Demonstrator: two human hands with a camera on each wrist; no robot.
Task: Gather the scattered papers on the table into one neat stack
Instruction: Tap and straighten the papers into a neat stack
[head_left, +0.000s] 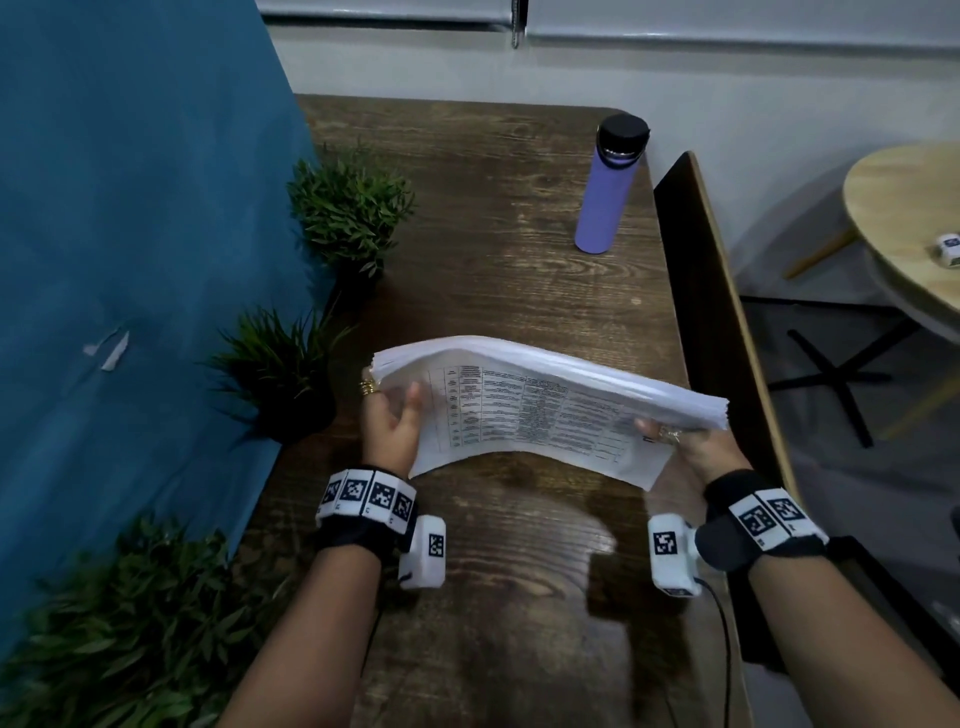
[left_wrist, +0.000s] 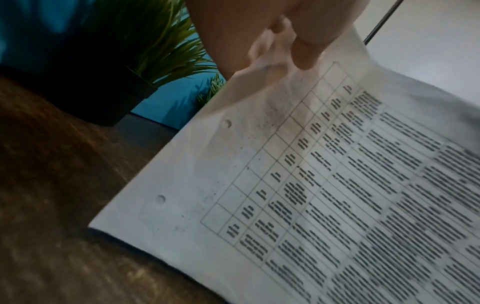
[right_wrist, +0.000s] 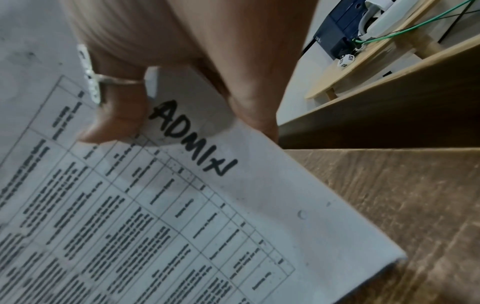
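A thick stack of white papers (head_left: 540, 410) with a printed table on its near face stands tilted on its long edge on the dark wooden table (head_left: 493, 234). My left hand (head_left: 392, 415) grips its left end, thumb on the near face, fingers behind. My right hand (head_left: 685, 447) grips its right end. In the left wrist view the thumb presses the paper stack (left_wrist: 311, 195) near two punch holes. The right wrist view has the thumb with a ring on the sheet (right_wrist: 182, 205) by the handwritten word "ADMIN". The stack bows slightly in the middle.
A purple bottle (head_left: 608, 192) with a black cap stands at the far right of the table. Three potted green plants (head_left: 348, 208) line the left edge against a blue partition (head_left: 130, 208). A dark panel (head_left: 701, 291) borders the right side; a round light table (head_left: 914, 223) lies beyond.
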